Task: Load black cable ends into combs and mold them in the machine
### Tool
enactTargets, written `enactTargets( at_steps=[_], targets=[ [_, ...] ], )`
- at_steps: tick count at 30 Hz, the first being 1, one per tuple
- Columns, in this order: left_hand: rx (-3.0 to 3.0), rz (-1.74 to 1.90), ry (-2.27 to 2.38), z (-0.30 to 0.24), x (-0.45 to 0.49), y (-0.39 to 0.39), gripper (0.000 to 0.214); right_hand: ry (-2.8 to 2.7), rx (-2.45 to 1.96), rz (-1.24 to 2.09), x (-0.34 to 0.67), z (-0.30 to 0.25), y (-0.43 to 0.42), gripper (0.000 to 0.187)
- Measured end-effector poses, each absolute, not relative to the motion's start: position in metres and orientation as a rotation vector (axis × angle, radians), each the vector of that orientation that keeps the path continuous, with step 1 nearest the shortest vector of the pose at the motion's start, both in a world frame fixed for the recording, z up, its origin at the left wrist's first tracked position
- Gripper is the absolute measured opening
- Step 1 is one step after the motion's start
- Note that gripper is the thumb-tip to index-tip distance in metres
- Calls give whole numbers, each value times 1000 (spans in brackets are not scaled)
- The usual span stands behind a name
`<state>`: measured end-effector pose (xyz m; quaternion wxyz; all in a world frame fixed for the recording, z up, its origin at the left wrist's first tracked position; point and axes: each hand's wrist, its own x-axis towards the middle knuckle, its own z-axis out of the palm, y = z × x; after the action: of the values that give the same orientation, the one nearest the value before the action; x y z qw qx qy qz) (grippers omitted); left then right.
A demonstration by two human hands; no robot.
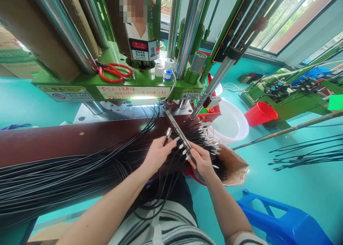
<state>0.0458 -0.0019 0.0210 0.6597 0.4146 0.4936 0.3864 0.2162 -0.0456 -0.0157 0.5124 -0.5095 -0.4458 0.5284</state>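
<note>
Between thumb and fingers, my left hand [158, 153] pinches a black cable connector [167, 137] with a bright metal tip, close beside a long metal bar [175, 126]. My right hand [201, 158] grips the bar's lower end, and the bar slants up and left toward the machine. Several silvery connector ends [184, 148] sit along its side. Thin black cables hang from there over my lap. Behind my hands lies a thick bundle of black cables [80, 170], its metal-tipped ends [210, 139] fanned out at the right.
The green press [150, 86] stands ahead, with red-handled scissors [115, 73] and small tape rolls [168, 74] on it. A hot-surface sign [143, 50] hangs above. At right are a white tub [230, 121], a red bucket [261, 115] and a blue stool [286, 216]. Another person stands behind the press.
</note>
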Motion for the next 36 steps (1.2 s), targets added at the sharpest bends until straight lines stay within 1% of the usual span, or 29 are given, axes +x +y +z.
enactTargets(
  at_steps=[6, 11, 13, 19, 26, 33, 36],
  targets=[
    [983, 889, 1127, 21, 47, -2, 27, -1093, -1240, 1267, 215, -15, -47, 39],
    [1116, 860, 1171, 19, 46, 0, 27, -1241, -1248, 1163, 212, -15, -47, 41],
    [1178, 841, 1163, 20, 45, 2, 27, -1220, -1259, 1170, 212, -14, -47, 42],
    [1099, 1055, 1188, 26, 42, 7, 21, -1104, -1274, 1229, 212, -14, -46, 41],
    [976, 877, 1076, 30, 42, 7, 25, -1109, -1269, 1233, 213, -16, -46, 41],
    [1018, 899, 1142, 27, 40, 8, 27, -1172, -1278, 1256, 217, -19, -46, 43],
    [1099, 927, 1152, 24, 40, 7, 26, -1290, -1304, 1161, 217, -19, -46, 43]
  ],
)
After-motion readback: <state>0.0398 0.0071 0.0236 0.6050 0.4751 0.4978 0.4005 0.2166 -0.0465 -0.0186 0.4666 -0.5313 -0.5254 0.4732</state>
